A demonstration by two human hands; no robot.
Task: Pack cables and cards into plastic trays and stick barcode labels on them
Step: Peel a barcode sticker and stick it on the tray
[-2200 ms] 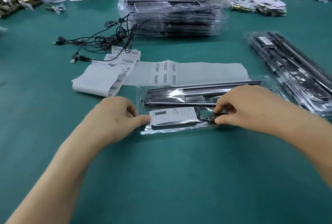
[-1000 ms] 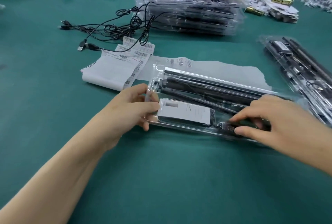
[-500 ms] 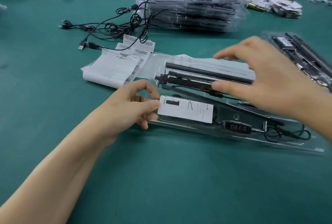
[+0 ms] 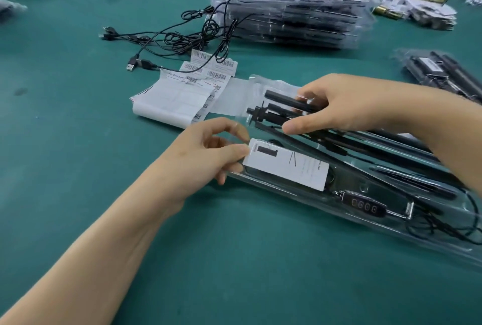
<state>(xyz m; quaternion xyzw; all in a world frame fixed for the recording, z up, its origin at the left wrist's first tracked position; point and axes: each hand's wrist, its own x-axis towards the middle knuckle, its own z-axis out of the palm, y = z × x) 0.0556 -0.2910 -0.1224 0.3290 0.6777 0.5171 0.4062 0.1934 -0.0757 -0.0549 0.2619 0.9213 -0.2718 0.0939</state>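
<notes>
While pinching the left end of the plastic tray [image 4: 326,210] with the left hand [image 4: 208,157], thumb down on the corner of the white card [image 4: 287,166], gripped the black rods [image 4: 281,99] with the right hand [image 4: 347,105], fingers curled over, thumb on the near side. Found the tray slanting across the green table [image 4: 78,116], running off to the near right, cable controller [image 4: 363,206] in its near channel, cable coil [image 4: 443,230] bunched at the right end. Spotted barcode labels [image 4: 208,69] far left, none seen on this tray. Risky, by the look of it: could have popped the rods out with a crooked pull, lost the card if the thumb eased, or spilled that coil over the rim.
</notes>
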